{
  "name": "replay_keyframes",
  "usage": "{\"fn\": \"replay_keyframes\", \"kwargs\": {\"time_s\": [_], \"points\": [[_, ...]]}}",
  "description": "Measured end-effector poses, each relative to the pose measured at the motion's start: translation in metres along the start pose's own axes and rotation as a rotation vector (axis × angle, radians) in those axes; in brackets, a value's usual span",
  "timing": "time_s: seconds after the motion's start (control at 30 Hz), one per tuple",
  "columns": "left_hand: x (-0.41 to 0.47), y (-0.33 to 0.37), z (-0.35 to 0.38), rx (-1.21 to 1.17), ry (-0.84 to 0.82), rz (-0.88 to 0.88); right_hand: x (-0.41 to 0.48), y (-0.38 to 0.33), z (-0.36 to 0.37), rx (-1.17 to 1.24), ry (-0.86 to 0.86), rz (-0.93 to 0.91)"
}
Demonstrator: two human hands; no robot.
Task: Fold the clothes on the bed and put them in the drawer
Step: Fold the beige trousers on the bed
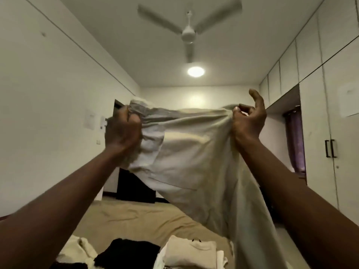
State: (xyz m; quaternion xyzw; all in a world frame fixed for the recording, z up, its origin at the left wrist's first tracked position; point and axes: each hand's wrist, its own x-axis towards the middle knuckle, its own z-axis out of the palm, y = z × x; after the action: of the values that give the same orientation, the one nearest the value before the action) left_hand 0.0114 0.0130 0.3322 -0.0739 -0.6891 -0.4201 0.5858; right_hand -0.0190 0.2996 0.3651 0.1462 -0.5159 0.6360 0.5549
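- At 6 o'clock, nearest us on the bed (136, 214), we see a folded cream garment (192, 249) on top of other pale pieces.
- Just beside it at 7 o'clock we see a black garment (126, 251), loosely heaped. Past that, further toward 8, is a crumpled cream piece (77, 249).
- Both forearms come up from the bottom corners, raised toward the middle of the view.
- Left hand (122, 129), at 9 o'clock from centre, is a fist bunched tight on the top left corner of the pale garment (190, 156). It is motion-blurred, so we can't make out single fingers.
- Right hand (248, 119), at 3 o'clock from centre, pinches the garment's top right edge between thumb and curled fingers, with one finger sticking up free.
- We see the pale garment held up in the air, stretched between both hands at centre. It is above the bed and not touching it. Its right side hangs down long toward 5 o'clock in front of the folded pile.
- The tan bed cover runs on behind, with a dark piece of furniture (136, 189) at the far end, behind the garment's lower left edge.
- White wardrobe (340, 113) fills the wall at 3 o'clock, with black handles on its doors.
- Ceiling fan (188, 32) is at 12 o'clock, blades blurred, and a lit round ceiling light (195, 71) sits just beneath it.
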Motion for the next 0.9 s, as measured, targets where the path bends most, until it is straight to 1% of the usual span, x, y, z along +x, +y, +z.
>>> {"fn": "replay_keyframes", "kwargs": {"time_s": [0.03, 0.07, 0.13, 0.17, 0.23, 0.3, 0.33, 0.4, 0.43, 0.47, 0.53, 0.6, 0.73, 0.8, 0.87, 0.9], "points": [[0.000, -0.001, -0.012, 0.019, -0.004, 0.005, -0.014, 0.003, 0.004, -0.012, -0.012, 0.004], [-0.001, -0.003, -0.023, 0.050, -0.030, -0.011, -0.024, 0.009, 0.009, -0.024, -0.038, 0.060], [-0.012, -0.022, -0.041, 0.149, -0.155, -0.084, -0.057, 0.031, 0.019, -0.025, -0.104, 0.218], [-0.022, -0.040, -0.051, 0.204, -0.188, -0.135, -0.079, 0.050, 0.025, -0.049, -0.153, 0.280], [-0.047, -0.083, -0.066, 0.304, -0.202, -0.193, -0.128, 0.092, 0.028, -0.119, -0.225, 0.378], [-0.080, -0.140, -0.083, 0.403, -0.223, -0.293, -0.193, 0.134, 0.030, -0.154, -0.310, 0.572], [-0.101, -0.174, -0.094, 0.454, -0.249, -0.367, -0.235, 0.159, 0.031, -0.159, -0.367, 0.713], [-0.140, -0.229, -0.110, 0.494, -0.301, -0.511, -0.303, 0.197, 0.029, -0.100, -0.420, 0.944], [-0.161, -0.257, -0.119, 0.515, -0.311, -0.565, -0.337, 0.216, 0.031, -0.091, -0.440, 1.029], [-0.178, -0.282, -0.127, 0.525, -0.315, -0.613, -0.364, 0.232, 0.034, -0.101, -0.441, 1.068], [-0.206, -0.325, -0.144, 0.540, -0.313, -0.699, -0.406, 0.254, 0.044, -0.135, -0.418, 1.073], [-0.218, -0.363, -0.156, 0.564, -0.268, -0.771, -0.434, 0.269, 0.067, -0.157, -0.434, 1.013], [-0.199, -0.419, -0.155, 0.726, -0.182, -0.825, -0.457, 0.299, 0.133, -0.211, -0.505, 0.795], [-0.183, -0.448, -0.148, 0.800, -0.149, -0.856, -0.468, 0.323, 0.165, -0.262, -0.518, 0.782], [-0.174, -0.485, -0.147, 0.832, -0.207, -0.888, -0.483, 0.346, 0.186, -0.364, -0.640, 0.850], [-0.174, -0.500, -0.147, 0.824, -0.296, -0.919, -0.487, 0.353, 0.187, -0.435, -0.757, 0.890]]}}
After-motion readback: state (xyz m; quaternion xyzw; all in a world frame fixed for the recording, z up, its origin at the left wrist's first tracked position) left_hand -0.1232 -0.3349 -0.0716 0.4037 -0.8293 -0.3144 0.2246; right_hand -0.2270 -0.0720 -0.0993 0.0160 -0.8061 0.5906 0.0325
